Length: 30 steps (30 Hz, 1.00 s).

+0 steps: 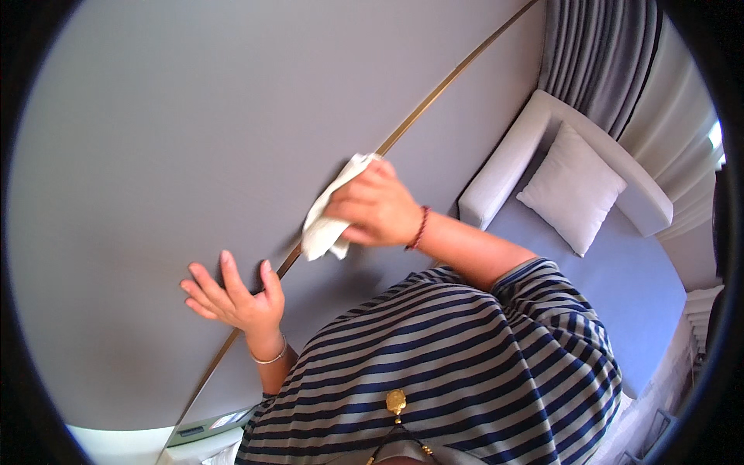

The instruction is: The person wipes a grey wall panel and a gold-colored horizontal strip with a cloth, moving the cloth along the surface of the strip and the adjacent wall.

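My right hand (pixel 378 203) is closed around a white cloth (pixel 326 224) and presses it to a gold trim strip (pixel 427 107). The strip runs diagonally across a grey wall panel (pixel 192 128). Part of the cloth is hidden under my fingers, and its loose end hangs toward me. My left hand (pixel 238 296) has its fingers spread and holds nothing. It is close to the panel, in front of the strip's lower stretch; whether the fingertips touch the panel I cannot tell.
To the right stands a light-coloured chaise (pixel 616 290) with a pale cushion (pixel 572 189) against its backrest. Grey curtains (pixel 598 58) and a sheer curtain (pixel 668 128) hang behind it. At the lower left are a greenish ledge (pixel 200 427) with a dark fitting and some white bedding (pixel 209 450).
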Each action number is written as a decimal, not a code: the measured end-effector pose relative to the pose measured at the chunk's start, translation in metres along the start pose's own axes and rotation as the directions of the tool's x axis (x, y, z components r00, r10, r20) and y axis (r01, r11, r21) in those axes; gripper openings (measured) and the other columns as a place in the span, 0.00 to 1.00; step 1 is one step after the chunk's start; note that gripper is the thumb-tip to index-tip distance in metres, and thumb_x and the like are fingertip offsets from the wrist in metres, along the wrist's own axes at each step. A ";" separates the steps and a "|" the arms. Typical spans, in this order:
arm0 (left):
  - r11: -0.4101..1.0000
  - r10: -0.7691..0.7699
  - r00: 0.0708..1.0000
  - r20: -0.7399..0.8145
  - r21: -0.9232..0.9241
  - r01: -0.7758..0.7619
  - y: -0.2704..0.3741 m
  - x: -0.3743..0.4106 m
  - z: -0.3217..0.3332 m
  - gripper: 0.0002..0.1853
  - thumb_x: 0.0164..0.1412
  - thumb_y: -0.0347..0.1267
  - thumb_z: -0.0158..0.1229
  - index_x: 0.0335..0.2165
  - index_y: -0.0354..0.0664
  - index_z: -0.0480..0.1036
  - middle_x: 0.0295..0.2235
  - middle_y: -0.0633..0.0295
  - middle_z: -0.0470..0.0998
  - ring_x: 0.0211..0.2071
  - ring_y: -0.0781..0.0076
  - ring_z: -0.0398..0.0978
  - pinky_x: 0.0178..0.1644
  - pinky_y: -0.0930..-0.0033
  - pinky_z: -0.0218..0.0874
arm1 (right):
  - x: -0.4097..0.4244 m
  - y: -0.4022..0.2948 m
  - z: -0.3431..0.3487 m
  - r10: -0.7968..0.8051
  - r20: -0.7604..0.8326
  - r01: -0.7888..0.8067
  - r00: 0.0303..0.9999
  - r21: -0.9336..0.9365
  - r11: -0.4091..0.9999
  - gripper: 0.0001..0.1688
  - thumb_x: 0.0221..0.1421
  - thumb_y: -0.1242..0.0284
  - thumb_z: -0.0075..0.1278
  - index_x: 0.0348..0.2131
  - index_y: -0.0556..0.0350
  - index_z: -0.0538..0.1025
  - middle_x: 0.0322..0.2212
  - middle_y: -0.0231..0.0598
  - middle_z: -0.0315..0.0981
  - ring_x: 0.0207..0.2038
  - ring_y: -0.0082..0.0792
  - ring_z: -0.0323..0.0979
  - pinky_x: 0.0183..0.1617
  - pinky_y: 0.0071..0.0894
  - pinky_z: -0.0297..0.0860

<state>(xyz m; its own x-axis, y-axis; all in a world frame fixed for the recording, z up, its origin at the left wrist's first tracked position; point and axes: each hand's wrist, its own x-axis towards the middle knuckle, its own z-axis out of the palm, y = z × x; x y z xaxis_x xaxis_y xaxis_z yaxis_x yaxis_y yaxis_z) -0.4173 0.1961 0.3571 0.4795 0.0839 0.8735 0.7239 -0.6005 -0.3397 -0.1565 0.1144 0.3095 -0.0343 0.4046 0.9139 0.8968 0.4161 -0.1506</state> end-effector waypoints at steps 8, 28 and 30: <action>0.974 -0.179 0.983 -0.031 0.139 0.181 -0.083 -0.024 -0.046 0.38 0.57 0.48 0.57 0.60 0.39 0.59 0.66 0.44 0.44 0.68 0.44 0.36 0.65 0.34 0.25 | 0.000 0.072 -0.058 0.244 -0.178 -0.281 0.953 -0.229 0.932 0.10 0.41 0.71 0.56 0.30 0.49 0.78 0.29 0.35 0.74 0.35 0.40 0.70 0.41 0.40 0.64; 0.995 -0.088 0.993 -0.082 0.048 0.092 -0.132 -0.051 -0.083 0.33 0.56 0.48 0.57 0.56 0.43 0.66 0.64 0.35 0.47 0.68 0.39 0.33 0.66 0.43 0.15 | 0.024 -0.093 0.034 0.062 -0.016 -0.064 0.998 -0.202 0.977 0.19 0.33 0.73 0.60 0.33 0.46 0.76 0.33 0.32 0.73 0.38 0.40 0.70 0.43 0.43 0.64; 0.995 -0.088 0.992 -0.090 0.033 0.091 -0.129 -0.046 -0.083 0.32 0.55 0.47 0.58 0.55 0.44 0.67 0.64 0.35 0.48 0.68 0.39 0.34 0.66 0.43 0.14 | 0.018 -0.044 0.023 0.255 -0.307 -0.352 0.917 -0.322 0.879 0.16 0.40 0.78 0.56 0.34 0.52 0.75 0.31 0.44 0.73 0.36 0.50 0.70 0.40 0.45 0.65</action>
<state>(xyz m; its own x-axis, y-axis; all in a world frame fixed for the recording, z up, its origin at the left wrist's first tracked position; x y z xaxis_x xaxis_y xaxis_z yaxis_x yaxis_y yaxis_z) -0.5736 0.2034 0.3900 0.3676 0.0647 0.9277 0.7803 -0.5641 -0.2699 -0.2067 0.1221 0.3242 0.3324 0.2272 0.9154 0.9423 -0.0388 -0.3325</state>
